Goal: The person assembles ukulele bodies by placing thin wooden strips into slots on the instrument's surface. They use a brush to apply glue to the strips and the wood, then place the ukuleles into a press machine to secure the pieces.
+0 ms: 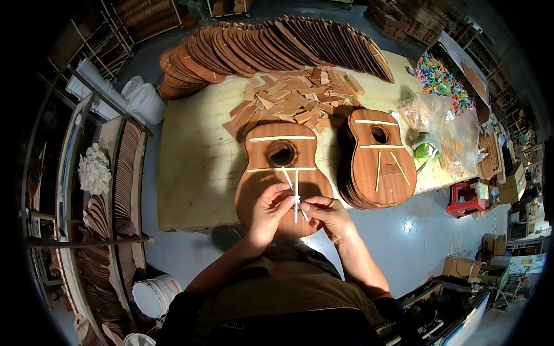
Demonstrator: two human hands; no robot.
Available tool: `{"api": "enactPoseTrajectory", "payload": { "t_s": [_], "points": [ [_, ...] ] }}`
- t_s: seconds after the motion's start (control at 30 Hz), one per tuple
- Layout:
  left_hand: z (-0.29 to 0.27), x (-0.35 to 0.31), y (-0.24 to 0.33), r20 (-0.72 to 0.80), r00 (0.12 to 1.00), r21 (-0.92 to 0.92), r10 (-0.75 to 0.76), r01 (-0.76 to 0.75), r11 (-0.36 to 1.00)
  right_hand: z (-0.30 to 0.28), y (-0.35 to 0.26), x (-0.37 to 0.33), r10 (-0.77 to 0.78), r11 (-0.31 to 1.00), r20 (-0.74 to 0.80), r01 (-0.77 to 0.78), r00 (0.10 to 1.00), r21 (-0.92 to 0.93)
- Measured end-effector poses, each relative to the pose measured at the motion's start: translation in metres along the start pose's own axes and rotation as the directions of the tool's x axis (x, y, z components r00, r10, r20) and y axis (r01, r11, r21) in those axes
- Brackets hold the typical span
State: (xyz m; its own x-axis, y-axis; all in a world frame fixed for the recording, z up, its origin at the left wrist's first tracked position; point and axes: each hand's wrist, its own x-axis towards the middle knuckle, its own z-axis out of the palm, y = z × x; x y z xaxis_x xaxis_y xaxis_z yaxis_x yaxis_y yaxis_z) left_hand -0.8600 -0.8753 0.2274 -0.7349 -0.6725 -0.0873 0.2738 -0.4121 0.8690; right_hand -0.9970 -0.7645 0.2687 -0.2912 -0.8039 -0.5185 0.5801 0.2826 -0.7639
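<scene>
My left hand (272,210) is closed in a pinch on thin pale wooden strips (296,209), which stand out above a brown guitar-shaped wooden plate (259,196). My right hand (328,217) is pinched at the same strips from the other side. A small white bit shows between the fingertips; what it is I cannot make out. The plate has a round sound hole (282,153), with one pale bar (283,138) above it and another pale bar (259,169) below. Its lower part is partly hidden by my hands.
To the right lies a stack of similar plates (369,167), the top one carrying bars. Behind are a heap of small wood pieces (300,95) and a long leaning row of plates (271,46). Colourful clips (441,81) fill a box at right. A shelf (112,173) stands left.
</scene>
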Motion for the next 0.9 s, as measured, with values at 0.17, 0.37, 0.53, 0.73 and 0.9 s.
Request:
{"api": "enactPoseTrajectory", "payload": {
  "t_s": [0.17, 0.37, 0.53, 0.73, 0.9],
  "points": [
    [-0.005, -0.004, 0.0, -0.052, 0.998, 0.039, -0.028, 0.03, 0.999, 0.005, 0.018, 0.004, -0.218, 0.965, -0.063, 0.206, 0.974, -0.164],
    [-0.032, -0.013, 0.013, -0.163, 0.973, -0.078, -0.164, 0.153, 0.985, 0.001, 0.029, 0.0, -0.655, 0.534, -0.17, 0.292, 0.736, -0.794],
    [-0.052, -0.014, 0.014, -0.058, 0.928, -0.356, -0.367, 0.324, 0.876, -0.003, 0.04, -0.002, -0.635, 0.605, -0.203, 0.317, 0.745, -0.73],
    [-0.048, -0.014, 0.019, -0.067, 0.903, -0.302, -0.424, 0.387, 0.871, -0.007, 0.039, -0.002, -0.706, 0.473, -0.158, 0.294, 0.69, -0.83],
    [-0.055, -0.015, 0.013, 0.012, 0.949, -0.296, -0.314, 0.303, 0.906, -0.009, 0.044, -0.004, -0.816, 0.062, 0.088, 0.238, 0.572, -0.969]
  ]
}}
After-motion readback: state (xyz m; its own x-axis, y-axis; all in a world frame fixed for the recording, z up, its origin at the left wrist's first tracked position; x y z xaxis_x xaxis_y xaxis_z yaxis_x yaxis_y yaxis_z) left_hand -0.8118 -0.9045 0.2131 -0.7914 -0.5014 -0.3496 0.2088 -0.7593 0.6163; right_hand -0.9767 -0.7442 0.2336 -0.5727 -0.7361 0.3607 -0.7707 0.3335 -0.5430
